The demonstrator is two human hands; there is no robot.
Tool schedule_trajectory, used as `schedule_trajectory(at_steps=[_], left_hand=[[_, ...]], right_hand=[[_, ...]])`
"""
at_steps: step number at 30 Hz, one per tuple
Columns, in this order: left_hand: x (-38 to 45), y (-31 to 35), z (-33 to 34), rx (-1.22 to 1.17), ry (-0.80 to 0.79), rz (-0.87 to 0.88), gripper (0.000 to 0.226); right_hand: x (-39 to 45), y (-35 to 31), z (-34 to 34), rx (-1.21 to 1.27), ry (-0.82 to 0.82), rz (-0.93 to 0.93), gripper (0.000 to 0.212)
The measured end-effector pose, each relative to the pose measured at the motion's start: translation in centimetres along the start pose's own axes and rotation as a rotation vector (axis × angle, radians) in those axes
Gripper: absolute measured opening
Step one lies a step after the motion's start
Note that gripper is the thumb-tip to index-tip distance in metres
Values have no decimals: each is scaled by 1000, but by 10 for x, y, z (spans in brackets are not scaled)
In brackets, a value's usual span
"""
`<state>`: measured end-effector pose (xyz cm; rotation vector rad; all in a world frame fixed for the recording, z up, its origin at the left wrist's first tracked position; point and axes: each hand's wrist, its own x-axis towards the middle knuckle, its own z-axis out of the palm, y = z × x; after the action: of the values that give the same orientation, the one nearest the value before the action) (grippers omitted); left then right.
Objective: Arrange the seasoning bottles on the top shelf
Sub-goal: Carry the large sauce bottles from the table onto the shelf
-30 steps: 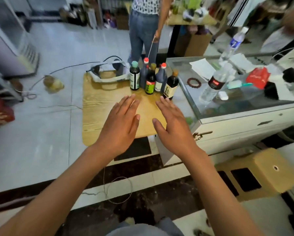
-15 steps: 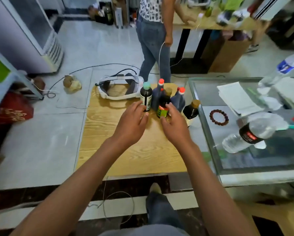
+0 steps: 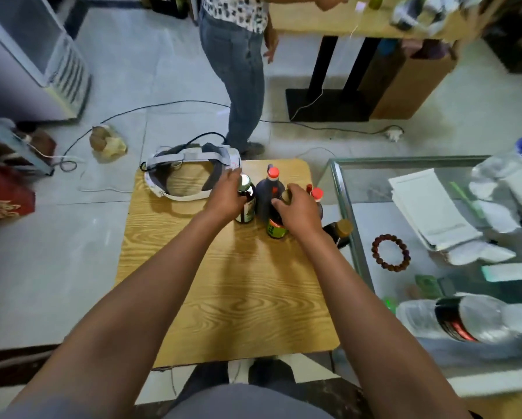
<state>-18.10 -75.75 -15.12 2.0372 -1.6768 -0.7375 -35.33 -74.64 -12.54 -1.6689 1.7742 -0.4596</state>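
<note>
Several dark seasoning bottles stand clustered at the far right of a small wooden table (image 3: 223, 297). My left hand (image 3: 226, 195) wraps the neck of the green-capped bottle (image 3: 246, 208). My right hand (image 3: 299, 207) closes over the top of the green-labelled bottle (image 3: 275, 228). Between them stands a tall dark bottle with a red cap (image 3: 268, 189). Another red-capped bottle (image 3: 317, 196) shows behind my right hand. A brown-capped bottle (image 3: 339, 231) stands at the table's right edge.
A white headset (image 3: 190, 173) lies at the table's far left. A glass counter (image 3: 359, 237) to the right holds papers, a bead bracelet (image 3: 391, 252) and water bottles. A person in jeans (image 3: 238, 80) stands beyond the table. Cables cross the floor.
Both hands moved forward from above the table onto the bottles. The left hand closed on the green-capped bottle, the right on the green-labelled one. The camera moved closer over the table.
</note>
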Motion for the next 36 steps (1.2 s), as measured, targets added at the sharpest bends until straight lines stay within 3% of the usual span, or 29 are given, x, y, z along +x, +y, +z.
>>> schedule_trajectory(at_steps=[5, 12, 16, 22, 27, 31, 36], left_hand=[[14, -20, 8, -50, -77, 29, 58], [9, -30, 4, -125, -142, 105, 39], [-8, -43, 16, -152, -65, 151, 37], [-23, -61, 31, 56, -77, 313, 55], [-45, -60, 41, 86, -230, 497, 54], [-63, -49, 39, 213, -249, 558, 49], [-101, -26, 32, 224, -197, 507, 50]], right_hand=[[-5, 4, 15, 38, 15, 62, 47], [-29, 8, 45, 54, 94, 65, 32], [-44, 13, 53, 46, 120, 100, 35], [-74, 30, 58, 127, 196, 147, 31], [-106, 41, 53, 241, 253, 235, 35], [-133, 54, 48, 299, 255, 327, 51], [-184, 78, 33, 328, 299, 330, 45]])
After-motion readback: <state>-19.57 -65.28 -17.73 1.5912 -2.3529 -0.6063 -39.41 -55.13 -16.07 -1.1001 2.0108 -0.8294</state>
